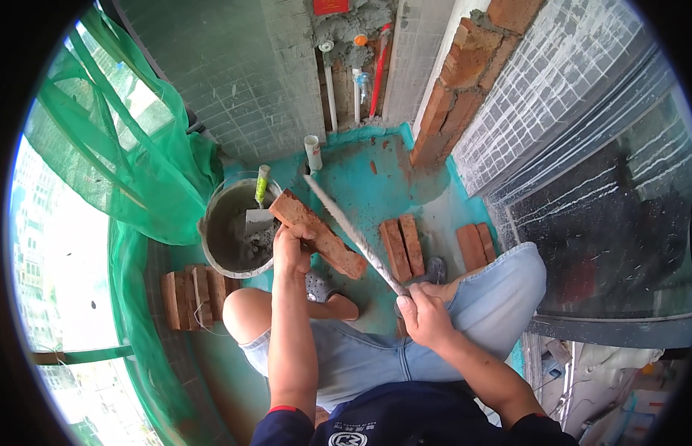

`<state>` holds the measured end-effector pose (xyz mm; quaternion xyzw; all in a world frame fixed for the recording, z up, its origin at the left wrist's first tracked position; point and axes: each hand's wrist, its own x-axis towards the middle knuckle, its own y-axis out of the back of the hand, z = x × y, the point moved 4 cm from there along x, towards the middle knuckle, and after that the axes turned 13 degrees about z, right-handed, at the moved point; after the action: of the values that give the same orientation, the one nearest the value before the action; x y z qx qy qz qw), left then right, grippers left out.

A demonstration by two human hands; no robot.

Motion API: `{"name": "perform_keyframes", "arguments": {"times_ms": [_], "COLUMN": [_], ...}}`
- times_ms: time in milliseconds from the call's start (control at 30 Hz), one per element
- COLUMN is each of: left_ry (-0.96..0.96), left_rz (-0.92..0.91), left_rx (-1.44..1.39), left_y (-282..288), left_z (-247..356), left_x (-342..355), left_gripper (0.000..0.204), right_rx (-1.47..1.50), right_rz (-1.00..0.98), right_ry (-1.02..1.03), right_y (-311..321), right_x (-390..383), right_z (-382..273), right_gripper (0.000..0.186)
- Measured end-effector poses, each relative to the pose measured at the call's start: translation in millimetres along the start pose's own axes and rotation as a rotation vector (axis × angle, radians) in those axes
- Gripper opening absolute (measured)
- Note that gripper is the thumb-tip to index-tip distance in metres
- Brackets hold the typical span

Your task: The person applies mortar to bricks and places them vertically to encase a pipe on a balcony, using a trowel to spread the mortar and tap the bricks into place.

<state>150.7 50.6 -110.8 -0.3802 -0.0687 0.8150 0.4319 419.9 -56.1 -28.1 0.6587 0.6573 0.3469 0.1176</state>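
A reddish brick (320, 236) is held up in front of me, tilted down to the right, with my left hand (289, 249) closed around its near side. My right hand (426, 318) grips the near end of a long, narrow, mortar-crusted bricklayer's tool (353, 232), seen nearly edge-on. Its far end points up and left, past the brick's right side; I cannot tell whether the two touch. Just left of the brick stands a bucket (209, 241) of grey mortar. A trowel (262, 186) with a pale and yellow-green handle rests in it, its blade on the mortar.
Bricks lie in a pair (402, 245) ahead, another pair (476, 245) at right, and a stack (193, 297) at left. A white pipe stub (312, 151) rises from the teal floor (361, 167). Green netting (137, 171) hangs left; a brick edge (454, 97) stands ahead right.
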Motion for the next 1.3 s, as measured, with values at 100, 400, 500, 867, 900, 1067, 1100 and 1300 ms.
{"name": "perform_keyframes", "arguments": {"times_ms": [100, 400, 500, 867, 900, 1067, 1100, 1300], "left_ry": [-0.028, 0.0, 0.034, 0.076, 0.113, 0.144, 0.143, 0.112], "left_rz": [0.017, -0.091, -0.06, -0.176, -0.154, -0.21, -0.231, -0.332], "left_rx": [-0.014, -0.02, -0.089, 0.037, -0.011, -0.102, -0.105, -0.115], "left_y": [0.4, -17.1, -19.6, -15.3, -16.7, -27.4, -31.3, -56.0], "left_z": [-0.8, 5.5, 4.3, -14.8, -18.0, -16.7, -14.6, -9.2], "left_x": [4.5, -10.1, -19.0, -6.2, -6.4, -15.4, -19.5, -50.5], "left_gripper": [0.042, 0.039, 0.044, 0.057, 0.057, 0.061, 0.062, 0.062], "right_rx": [0.129, -0.041, 0.17, 0.056, 0.111, 0.202, 0.243, 0.911], "right_rz": [0.063, -0.005, 0.136, -0.012, 0.017, 0.059, 0.027, -0.102], "right_ry": [0.113, -0.081, 0.154, -0.014, 0.028, -0.169, -0.28, -0.837], "right_y": [-1.9, -0.9, 9.7, 4.0, 10.1, 10.1, 2.9, -28.4], "right_x": [-6.6, -0.8, 11.7, 22.1, 27.6, 33.4, 30.6, 15.3], "right_z": [-5.5, 8.8, -24.3, -16.3, -27.3, -0.8, 17.9, 58.8], "right_gripper": [0.025, 0.028, 0.027, 0.029, 0.027, 0.031, 0.035, 0.055]}}
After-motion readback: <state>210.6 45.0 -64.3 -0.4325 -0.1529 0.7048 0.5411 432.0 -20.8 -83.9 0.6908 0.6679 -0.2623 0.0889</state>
